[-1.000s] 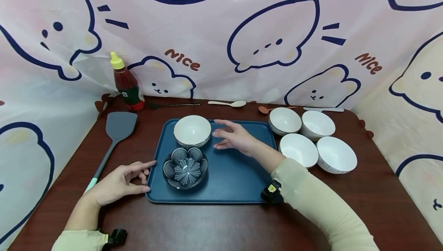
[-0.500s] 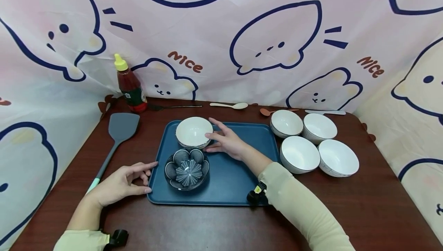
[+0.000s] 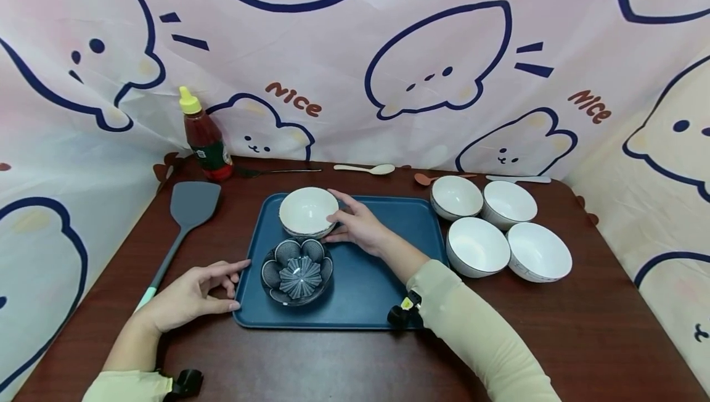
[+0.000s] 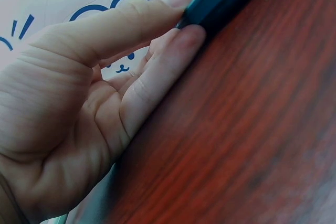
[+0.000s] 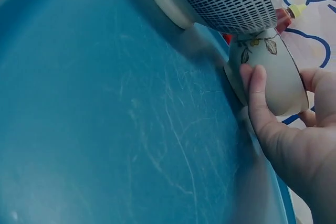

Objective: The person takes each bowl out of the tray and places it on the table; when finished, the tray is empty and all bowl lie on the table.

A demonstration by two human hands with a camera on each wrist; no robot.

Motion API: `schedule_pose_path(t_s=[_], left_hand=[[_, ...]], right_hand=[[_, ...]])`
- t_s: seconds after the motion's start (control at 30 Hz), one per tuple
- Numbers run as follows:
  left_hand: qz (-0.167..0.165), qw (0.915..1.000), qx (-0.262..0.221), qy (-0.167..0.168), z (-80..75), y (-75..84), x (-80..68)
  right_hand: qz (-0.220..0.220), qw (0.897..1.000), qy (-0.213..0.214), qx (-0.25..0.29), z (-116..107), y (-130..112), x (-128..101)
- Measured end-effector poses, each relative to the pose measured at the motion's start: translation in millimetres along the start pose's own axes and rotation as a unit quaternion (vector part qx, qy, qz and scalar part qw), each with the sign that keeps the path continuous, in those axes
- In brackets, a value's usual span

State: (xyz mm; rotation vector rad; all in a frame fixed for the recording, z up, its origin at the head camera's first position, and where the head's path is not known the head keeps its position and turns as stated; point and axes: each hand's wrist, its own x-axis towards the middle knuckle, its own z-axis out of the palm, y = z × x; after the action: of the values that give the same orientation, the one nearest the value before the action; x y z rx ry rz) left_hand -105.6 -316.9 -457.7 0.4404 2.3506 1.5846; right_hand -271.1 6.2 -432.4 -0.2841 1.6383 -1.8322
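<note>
In the head view, a blue tray (image 3: 383, 303) lies on the table. My left hand (image 3: 191, 294) touches its left edge with spread thumb and forefinger, and the fingertips (image 4: 190, 36) meet that edge in the left wrist view. A white bowl (image 3: 308, 211) with a leaf pattern outside stands at the tray's back left. My right hand (image 3: 360, 226) holds the bowl's right side, fingers spread around its outer wall (image 5: 273, 77). Just in front of it sits a dark, petal-shaped bowl (image 3: 297, 272), whose patterned side (image 5: 226, 3) shows in the right wrist view.
Several white bowls (image 3: 478, 246) stand right of the tray. A grey spatula (image 3: 194, 205) lies at left, near a red sauce bottle (image 3: 206, 143). Along the back lie a dark fork (image 3: 277, 171), a pale spoon (image 3: 368, 169), a brown spoon (image 3: 427, 178) and a pale knife (image 3: 518, 178).
My right hand has moved left from beside the white bowl and come onto its side. The left hand stays at the tray's edge. Both bowls on the tray keep their places.
</note>
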Motion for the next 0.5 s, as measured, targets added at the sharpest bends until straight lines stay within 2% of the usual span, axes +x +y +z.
schedule_pose_path(t_s=[0.27,0.5], left_hand=[[-0.006,1.0,0.005,0.001,-0.6,1.7,-2.0],[0.003,1.0,0.001,0.002,1.5,1.3,-1.0]], right_hand=[[0.002,1.0,0.013,-0.001,-3.5,-6.5,-6.7],[-0.008,0.999,0.034,0.004,-12.5,-18.9,-21.2]])
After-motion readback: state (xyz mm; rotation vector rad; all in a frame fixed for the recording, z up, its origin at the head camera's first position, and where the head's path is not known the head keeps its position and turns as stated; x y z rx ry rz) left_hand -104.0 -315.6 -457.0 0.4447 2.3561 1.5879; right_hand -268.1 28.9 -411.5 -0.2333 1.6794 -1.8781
